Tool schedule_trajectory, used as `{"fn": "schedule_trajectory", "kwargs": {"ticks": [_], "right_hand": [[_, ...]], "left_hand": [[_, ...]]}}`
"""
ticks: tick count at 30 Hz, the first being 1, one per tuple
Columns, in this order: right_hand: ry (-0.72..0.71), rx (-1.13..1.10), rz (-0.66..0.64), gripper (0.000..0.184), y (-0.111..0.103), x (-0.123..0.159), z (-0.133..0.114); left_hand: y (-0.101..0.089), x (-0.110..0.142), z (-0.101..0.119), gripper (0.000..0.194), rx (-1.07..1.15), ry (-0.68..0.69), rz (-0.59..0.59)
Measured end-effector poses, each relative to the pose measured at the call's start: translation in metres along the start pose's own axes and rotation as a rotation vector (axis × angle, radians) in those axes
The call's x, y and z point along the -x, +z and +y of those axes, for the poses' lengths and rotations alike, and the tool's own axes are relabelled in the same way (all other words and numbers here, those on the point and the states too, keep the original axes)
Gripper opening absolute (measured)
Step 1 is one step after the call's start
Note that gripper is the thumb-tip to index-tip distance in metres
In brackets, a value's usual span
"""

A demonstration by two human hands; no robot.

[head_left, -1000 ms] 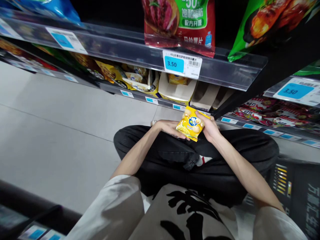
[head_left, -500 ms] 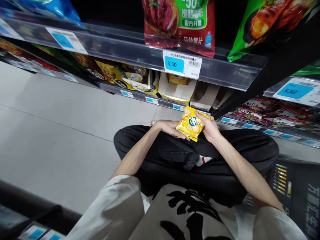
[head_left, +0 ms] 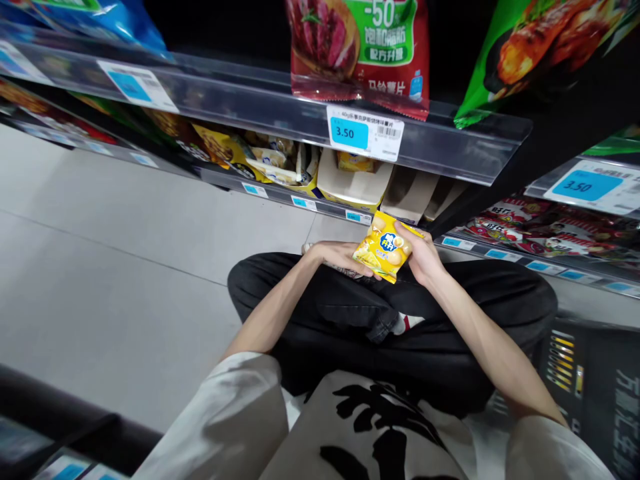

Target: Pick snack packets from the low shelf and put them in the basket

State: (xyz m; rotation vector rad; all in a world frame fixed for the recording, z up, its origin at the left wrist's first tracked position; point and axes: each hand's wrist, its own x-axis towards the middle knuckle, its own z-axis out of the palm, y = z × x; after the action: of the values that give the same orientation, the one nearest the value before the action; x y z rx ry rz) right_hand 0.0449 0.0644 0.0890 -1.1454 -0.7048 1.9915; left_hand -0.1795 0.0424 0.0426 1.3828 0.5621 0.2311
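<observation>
A small yellow snack bag (head_left: 384,250) with a blue logo and pictures of round pieces is held between both hands above my crossed legs. My right hand (head_left: 423,253) grips its right edge, thumb on the front, fingers hidden behind. My left hand (head_left: 343,257) holds its lower left side, with the fingers partly under the bag. The bag's printed face is tilted up toward me. Just beyond it, on the bottom shelf, stands an open carton (head_left: 354,183) with a similar yellow bag (head_left: 356,162) at its back.
Above the carton runs a clear shelf edge (head_left: 430,150) with a 3.50 price tag (head_left: 365,133) and a red chip bag (head_left: 360,53). Opened cartons (head_left: 407,193) and yellow packets (head_left: 220,143) flank it. A black case-like object (head_left: 590,387) lies on the right.
The bag and both hands have shifted very slightly to the right in view. The hold on the bag looks the same.
</observation>
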Motion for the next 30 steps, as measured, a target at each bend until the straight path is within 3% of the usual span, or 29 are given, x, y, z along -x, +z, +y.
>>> {"fn": "schedule_trajectory", "kwargs": {"ticks": [7,14,21,30], "right_hand": [[-0.061,0.024,0.052,0.048,0.001,-0.002,-0.008],[-0.056,0.009,0.06,0.046,0.0,-0.003,-0.005],[-0.099,-0.002,0.131,0.047,-0.003,-0.008,-0.01],[-0.104,-0.044,0.096,0.053,-0.001,-0.006,-0.011]], "left_hand": [[-0.001,0.001,0.0,0.046,0.066,-0.046,0.153],[0.0,0.0,0.003,0.046,0.061,-0.036,0.174],[0.004,-0.004,-0.001,0.038,-0.119,0.029,0.416],[0.003,-0.007,-0.01,0.038,-0.116,0.104,0.642]]}}
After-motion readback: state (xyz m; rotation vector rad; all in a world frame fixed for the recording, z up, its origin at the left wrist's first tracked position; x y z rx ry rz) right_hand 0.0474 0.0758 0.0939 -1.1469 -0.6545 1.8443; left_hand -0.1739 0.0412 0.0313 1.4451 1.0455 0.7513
